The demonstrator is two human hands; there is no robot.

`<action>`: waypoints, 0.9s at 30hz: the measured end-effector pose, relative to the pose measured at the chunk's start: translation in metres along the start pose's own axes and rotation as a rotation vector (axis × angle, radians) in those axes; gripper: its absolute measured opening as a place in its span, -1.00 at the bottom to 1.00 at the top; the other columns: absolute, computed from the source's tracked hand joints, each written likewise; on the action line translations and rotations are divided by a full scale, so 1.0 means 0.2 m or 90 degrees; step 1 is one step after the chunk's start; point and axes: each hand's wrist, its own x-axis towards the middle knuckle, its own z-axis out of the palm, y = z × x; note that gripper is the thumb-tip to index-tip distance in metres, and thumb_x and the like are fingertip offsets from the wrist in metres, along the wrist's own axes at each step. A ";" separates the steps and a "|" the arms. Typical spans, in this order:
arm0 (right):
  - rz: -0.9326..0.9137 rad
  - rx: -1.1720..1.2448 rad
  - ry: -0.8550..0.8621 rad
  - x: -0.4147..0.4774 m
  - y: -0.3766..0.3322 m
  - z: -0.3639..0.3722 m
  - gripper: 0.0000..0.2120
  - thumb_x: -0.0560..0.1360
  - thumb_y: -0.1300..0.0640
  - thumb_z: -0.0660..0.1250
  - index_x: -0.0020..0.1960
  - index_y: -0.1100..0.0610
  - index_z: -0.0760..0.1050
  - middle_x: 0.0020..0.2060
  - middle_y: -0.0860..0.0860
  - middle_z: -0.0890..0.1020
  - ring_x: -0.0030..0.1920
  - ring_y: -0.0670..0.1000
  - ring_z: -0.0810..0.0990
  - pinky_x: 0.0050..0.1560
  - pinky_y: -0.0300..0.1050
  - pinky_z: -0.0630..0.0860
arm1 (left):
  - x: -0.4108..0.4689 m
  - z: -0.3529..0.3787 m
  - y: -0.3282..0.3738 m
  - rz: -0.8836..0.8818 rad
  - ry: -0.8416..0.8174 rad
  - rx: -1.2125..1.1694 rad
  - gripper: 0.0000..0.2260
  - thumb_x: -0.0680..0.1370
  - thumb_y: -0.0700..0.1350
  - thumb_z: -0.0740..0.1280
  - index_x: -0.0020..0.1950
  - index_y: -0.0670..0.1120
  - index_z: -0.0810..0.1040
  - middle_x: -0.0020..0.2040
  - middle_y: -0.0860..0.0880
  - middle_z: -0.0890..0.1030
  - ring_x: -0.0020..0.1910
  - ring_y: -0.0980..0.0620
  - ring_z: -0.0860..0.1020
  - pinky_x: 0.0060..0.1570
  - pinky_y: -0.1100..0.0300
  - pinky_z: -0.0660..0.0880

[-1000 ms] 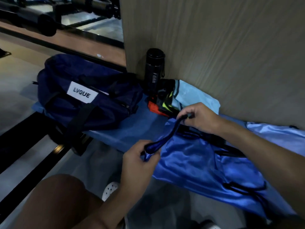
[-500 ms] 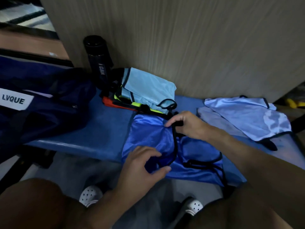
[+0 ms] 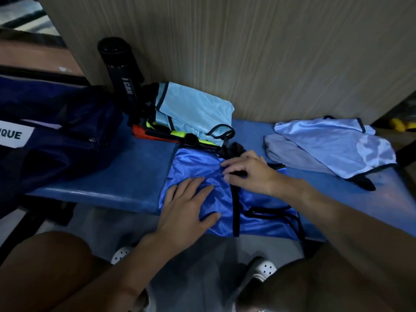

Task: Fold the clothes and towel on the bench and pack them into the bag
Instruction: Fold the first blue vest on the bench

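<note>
A shiny royal-blue garment with black trim (image 3: 191, 164) lies folded over on the blue bench (image 3: 126, 176), hanging a little past its front edge. My left hand (image 3: 186, 208) rests flat on its near half, fingers spread. My right hand (image 3: 247, 172) presses on the fold at its black edging, fingers bent. A folded stack topped by a light-blue garment (image 3: 193, 109) sits behind it against the wall. A pale-blue garment (image 3: 333, 143) lies unfolded at the right on a grey cloth (image 3: 290, 152). The navy duffel bag (image 3: 51, 136) stands at the left.
A black bottle (image 3: 121, 70) stands upright against the wooden wall panel (image 3: 247, 52), between the bag and the stack. My knees and white perforated shoes (image 3: 263, 269) are below the bench's front edge. Something yellow (image 3: 403, 124) lies on the floor at far right.
Both hands let go of the garment's black-trimmed edge after laying it over. The left hand went from pinching to lying flat on the cloth. The view swung right, away from the bag.
</note>
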 end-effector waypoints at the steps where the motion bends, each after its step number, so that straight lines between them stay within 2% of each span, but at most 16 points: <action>1: -0.001 -0.032 -0.006 -0.02 -0.01 0.00 -0.77 0.51 -0.12 0.39 0.13 -0.11 0.64 0.27 -0.32 0.49 0.21 -0.07 0.27 0.29 -0.02 0.16 | 0.01 -0.01 0.00 -0.002 -0.004 0.015 -0.40 0.49 0.36 0.14 0.43 0.10 0.44 0.47 0.10 0.35 0.46 0.03 0.30 0.38 0.08 0.10; 3: -0.002 -0.025 0.021 -0.05 -0.01 0.01 -0.73 0.47 -0.15 0.42 0.14 -0.12 0.62 0.28 -0.33 0.46 0.26 -0.06 0.27 0.28 -0.03 0.17 | 0.03 -0.03 0.01 0.013 0.011 0.028 -0.43 0.50 0.34 0.14 0.41 0.09 0.45 0.45 0.07 0.37 0.45 -0.01 0.31 0.37 0.06 0.13; 5: 0.006 0.055 0.114 -0.11 -0.02 0.03 -0.71 0.46 -0.13 0.43 0.13 -0.07 0.63 0.24 -0.27 0.52 0.28 -0.03 0.36 0.34 0.01 0.25 | 0.07 -0.06 0.03 0.061 0.026 0.035 -0.46 0.53 0.28 0.12 0.42 0.06 0.44 0.48 0.04 0.36 0.48 -0.03 0.29 0.39 0.03 0.13; 8: 0.087 0.114 0.310 -0.23 0.01 0.00 -0.64 0.48 -0.04 0.39 0.22 0.09 0.58 0.20 -0.01 0.60 0.25 0.07 0.51 0.30 0.12 0.41 | 0.17 -0.09 0.06 0.118 -0.033 0.040 -0.39 0.55 0.29 -0.02 0.57 0.12 0.20 0.62 0.08 0.07 0.60 0.07 -0.06 0.52 0.00 -0.10; 10: 0.247 0.103 0.387 -0.32 0.08 -0.03 -0.59 0.51 0.03 0.41 0.31 0.13 0.48 0.23 0.07 0.56 0.28 0.14 0.47 0.29 0.21 0.39 | 0.21 -0.06 0.06 0.133 -0.089 0.076 -0.37 0.54 0.32 -0.10 0.61 0.19 0.02 0.62 0.13 -0.08 0.59 0.09 -0.21 0.54 -0.07 -0.20; 12: 0.409 0.147 0.375 -0.41 0.17 -0.05 -0.47 0.49 -0.01 0.42 0.37 0.15 0.36 0.26 0.14 0.50 0.29 0.20 0.45 0.29 0.18 0.39 | 0.21 -0.01 0.05 0.148 -0.106 0.121 -0.37 0.55 0.35 -0.10 0.61 0.21 -0.01 0.63 0.09 -0.07 0.60 0.04 -0.21 0.53 -0.17 -0.17; 13: 0.456 0.188 0.350 -0.44 0.20 -0.05 -0.41 0.48 -0.02 0.43 0.39 0.18 0.31 0.25 0.19 0.50 0.28 0.22 0.47 0.28 0.09 0.40 | 0.20 0.02 0.04 0.154 -0.107 0.138 -0.37 0.56 0.36 -0.07 0.61 0.20 0.01 0.63 0.06 -0.03 0.61 0.01 -0.18 0.53 -0.20 -0.13; 15: 0.491 0.238 0.295 -0.47 0.22 -0.02 -0.31 0.46 -0.02 0.47 0.42 0.24 0.25 0.19 0.21 0.55 0.25 0.19 0.51 0.12 -0.14 0.37 | 0.20 0.05 0.03 0.156 -0.105 0.160 -0.37 0.57 0.35 -0.04 0.61 0.17 0.04 0.63 0.03 0.03 0.61 -0.04 -0.11 0.51 -0.25 -0.05; 16: 0.503 0.245 0.284 -0.48 0.23 -0.01 -0.29 0.45 -0.02 0.49 0.42 0.26 0.25 0.15 0.20 0.57 0.23 0.16 0.52 0.04 -0.18 0.34 | 0.20 0.06 0.03 0.155 -0.106 0.167 -0.37 0.57 0.35 -0.04 0.61 0.17 0.04 0.63 0.03 0.03 0.61 -0.04 -0.10 0.51 -0.26 -0.04; 18: 0.523 0.246 0.274 -0.47 0.22 0.00 -0.35 0.40 -0.04 0.53 0.32 0.25 0.36 0.03 0.14 0.59 0.15 0.15 0.55 0.00 -0.16 0.38 | 0.21 0.06 0.04 0.156 -0.111 0.175 -0.37 0.57 0.36 -0.08 0.61 0.17 -0.01 0.63 0.03 -0.01 0.61 -0.05 -0.13 0.51 -0.26 -0.05; 20: 0.517 0.173 0.227 -0.47 0.23 0.01 -0.50 0.31 -0.17 0.53 0.04 0.15 0.50 -0.16 0.05 0.59 0.02 0.14 0.60 0.01 -0.06 0.49 | 0.23 0.06 0.04 0.159 -0.114 0.179 -0.36 0.57 0.38 -0.15 0.61 0.17 -0.04 0.63 0.03 -0.03 0.61 -0.05 -0.16 0.51 -0.27 -0.07; 21: 0.516 0.129 0.187 -0.47 0.23 0.00 -0.57 0.28 -0.21 0.51 -0.11 0.10 0.49 -0.25 0.00 0.57 -0.07 0.12 0.61 0.00 -0.02 0.49 | 0.23 0.06 0.05 0.159 -0.119 0.181 -0.36 0.57 0.39 -0.20 0.61 0.18 -0.04 0.63 0.03 -0.04 0.61 -0.05 -0.17 0.51 -0.27 -0.07; 22: 0.517 0.110 0.163 -0.48 0.22 0.00 -0.62 0.30 -0.18 0.50 -0.23 0.10 0.44 -0.34 -0.03 0.53 -0.16 0.07 0.58 -0.04 -0.02 0.45 | 0.23 0.07 0.05 0.159 -0.125 0.183 -0.34 0.56 0.40 -0.25 0.62 0.18 -0.05 0.63 0.03 -0.06 0.60 -0.05 -0.19 0.51 -0.26 -0.09; 24: 0.491 0.116 0.175 -0.49 0.22 -0.01 -0.61 0.39 0.01 0.47 -0.38 0.12 0.31 -0.47 -0.05 0.41 -0.35 0.01 0.44 -0.15 -0.06 0.32 | 0.25 0.07 0.07 0.163 -0.133 0.184 -0.32 0.53 0.41 -0.31 0.62 0.19 -0.10 0.63 0.03 -0.11 0.60 -0.04 -0.23 0.52 -0.25 -0.13; 27: 0.422 0.205 0.291 -0.49 0.25 -0.06 -0.67 0.42 0.20 0.43 -0.41 0.18 0.35 -0.50 0.02 0.40 -0.41 -0.01 0.35 -0.28 -0.06 0.35 | 0.28 0.08 0.13 0.154 -0.137 0.178 -0.31 0.52 0.41 -0.34 0.62 0.18 -0.12 0.63 0.02 -0.14 0.59 -0.06 -0.26 0.51 -0.23 -0.20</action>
